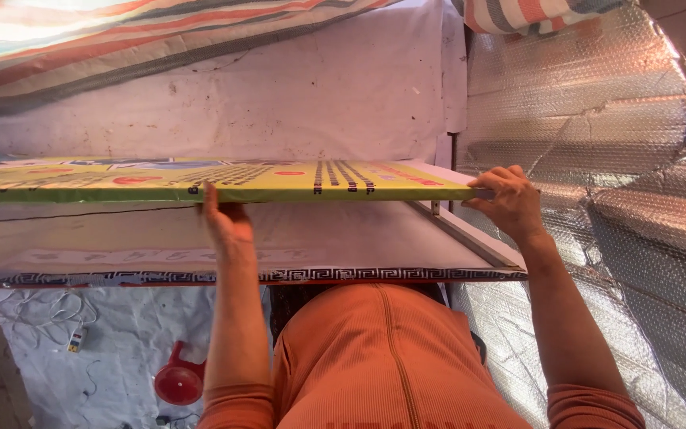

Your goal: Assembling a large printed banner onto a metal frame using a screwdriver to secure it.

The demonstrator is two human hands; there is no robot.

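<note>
Head view, flat yellow-green printed board (pixel 279 181), left hand (pixel 228 222) and right hand (pixel 510 202) clamped on its edges.

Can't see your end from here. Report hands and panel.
Left hand gripping the near edge of the yellow printed panel, thumb on top. Right hand clamped on its right corner. Panel raised above the white board beneath. Nothing in the way.

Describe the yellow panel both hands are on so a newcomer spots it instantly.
Start at the wide flat table with the black-and-white patterned edge, in front of the dirty white wall. Above it is the yellow panel, a long thin board with a green edge, gripped by the left hand and right hand. It alone is bright yellow with red and black print.
</note>
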